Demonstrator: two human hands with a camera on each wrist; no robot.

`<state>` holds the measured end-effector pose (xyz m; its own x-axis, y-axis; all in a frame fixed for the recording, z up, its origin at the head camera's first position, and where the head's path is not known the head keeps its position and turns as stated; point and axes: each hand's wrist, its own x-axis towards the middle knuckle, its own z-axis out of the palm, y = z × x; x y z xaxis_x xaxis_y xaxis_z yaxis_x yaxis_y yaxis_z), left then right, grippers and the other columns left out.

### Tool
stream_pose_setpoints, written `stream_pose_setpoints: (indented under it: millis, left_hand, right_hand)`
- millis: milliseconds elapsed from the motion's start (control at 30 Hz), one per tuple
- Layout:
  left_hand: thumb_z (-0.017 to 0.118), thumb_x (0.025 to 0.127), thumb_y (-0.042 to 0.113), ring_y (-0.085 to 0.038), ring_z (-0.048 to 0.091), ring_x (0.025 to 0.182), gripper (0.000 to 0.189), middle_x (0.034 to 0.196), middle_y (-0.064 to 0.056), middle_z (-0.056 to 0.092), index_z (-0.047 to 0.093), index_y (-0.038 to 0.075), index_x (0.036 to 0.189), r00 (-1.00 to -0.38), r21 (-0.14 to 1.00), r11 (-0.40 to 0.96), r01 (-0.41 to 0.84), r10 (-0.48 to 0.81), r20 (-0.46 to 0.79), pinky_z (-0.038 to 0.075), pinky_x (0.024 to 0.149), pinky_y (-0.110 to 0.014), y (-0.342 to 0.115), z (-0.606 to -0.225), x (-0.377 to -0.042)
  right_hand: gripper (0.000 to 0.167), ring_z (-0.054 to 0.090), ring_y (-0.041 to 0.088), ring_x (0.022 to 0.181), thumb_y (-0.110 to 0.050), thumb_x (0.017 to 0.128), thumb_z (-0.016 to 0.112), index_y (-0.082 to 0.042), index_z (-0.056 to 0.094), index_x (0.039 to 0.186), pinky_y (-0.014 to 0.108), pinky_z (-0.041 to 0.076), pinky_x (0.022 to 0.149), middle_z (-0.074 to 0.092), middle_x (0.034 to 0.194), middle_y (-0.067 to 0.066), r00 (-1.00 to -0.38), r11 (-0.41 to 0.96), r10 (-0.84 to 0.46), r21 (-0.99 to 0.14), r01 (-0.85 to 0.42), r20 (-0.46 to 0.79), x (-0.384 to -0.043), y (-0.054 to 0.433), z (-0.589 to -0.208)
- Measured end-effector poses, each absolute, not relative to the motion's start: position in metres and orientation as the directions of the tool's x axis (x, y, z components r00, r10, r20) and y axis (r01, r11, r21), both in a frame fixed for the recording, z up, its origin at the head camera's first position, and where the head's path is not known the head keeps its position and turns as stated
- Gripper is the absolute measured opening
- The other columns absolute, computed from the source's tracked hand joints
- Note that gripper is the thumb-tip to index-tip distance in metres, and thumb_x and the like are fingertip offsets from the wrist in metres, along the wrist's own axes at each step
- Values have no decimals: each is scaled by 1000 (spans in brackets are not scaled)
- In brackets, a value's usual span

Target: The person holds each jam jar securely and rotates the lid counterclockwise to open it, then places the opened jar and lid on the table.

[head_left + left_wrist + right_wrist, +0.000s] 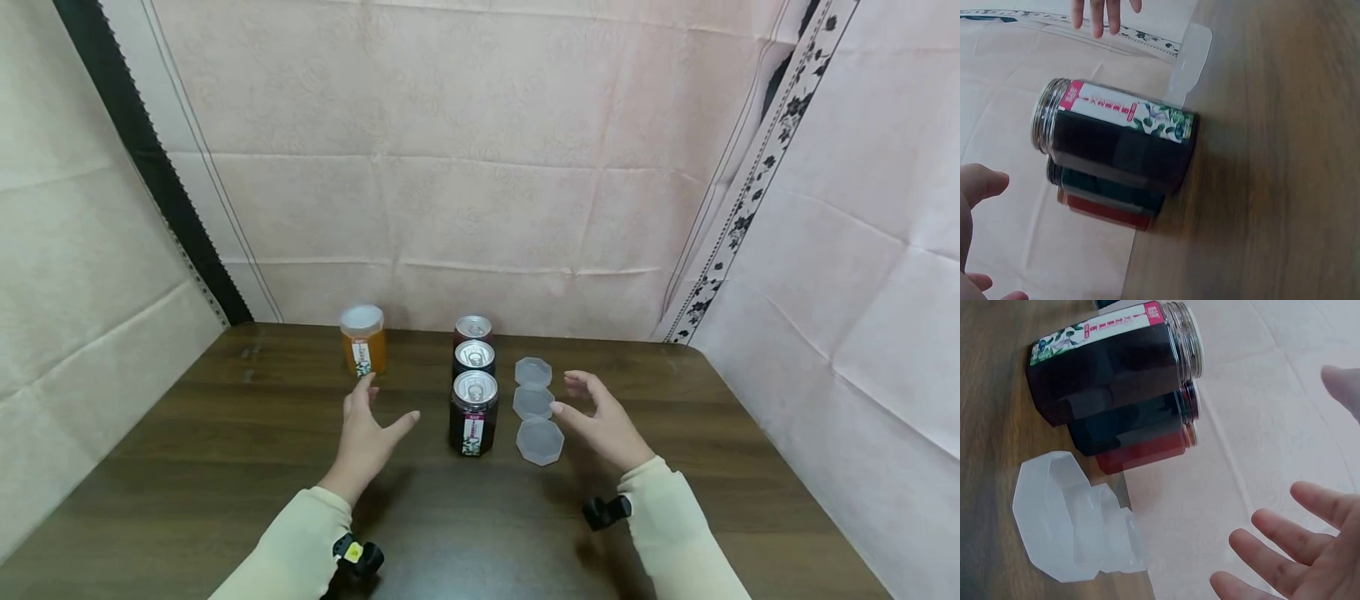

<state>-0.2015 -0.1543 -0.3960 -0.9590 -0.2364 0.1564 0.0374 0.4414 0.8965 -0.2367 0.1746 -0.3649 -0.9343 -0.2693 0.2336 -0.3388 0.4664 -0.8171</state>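
Three dark jars with silver pull-tab tops stand in a row running away from me; the nearest jar (473, 421) has a white and pink label. To their right lie three translucent octagonal plastic lids (539, 441) in a matching row. An orange jar (378, 350) with a white cap stands at the back left. My left hand (366, 442) is left of the dark jars, thumb and fingers spread, holding nothing; its fingertips overlap the orange jar's base in the head view. My right hand (606, 427) hovers right of the lids, fingers apart and empty, its thumb tip close by the middle lid (532, 402).
Everything stands on a brown wooden table (247, 467). Pale cloth walls (480, 208) enclose the table at the back and both sides. Each sleeve carries a black wrist camera, one on the left (363, 560) and one on the right (606, 512).
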Motion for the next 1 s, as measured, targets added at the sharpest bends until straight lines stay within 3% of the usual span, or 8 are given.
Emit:
stream_pose_setpoints:
  millis: [267,600,1000]
  left_hand:
    - [73,84,25,-41,28,135,89,144,-25,25,18,3,151,-952,881,470,51,-244,185,32,108,-57,-169,-396,-200]
    - [72,86,28,-41,27,136,89,146,-27,22,16,1,150,-957,844,535,21,-235,173,31,109,-57,-183,-397,-196]
    - [70,88,31,-43,28,134,90,147,-28,19,13,1,151,-960,814,580,-11,-234,154,31,108,-58,-198,-396,-201]
  right_hand:
    - [54,48,31,125,-29,93,63,-9,43,139,46,44,95,51,138,12,-928,446,-222,-814,-371,301,-232,161,-370]
    - [57,51,30,122,-27,90,68,-6,44,138,55,42,98,53,134,13,-893,463,-204,-764,-448,400,-228,149,-374]
    - [70,45,33,129,-35,87,70,-9,40,144,55,39,104,44,144,13,-890,525,-260,-719,-456,374,-224,138,-363]
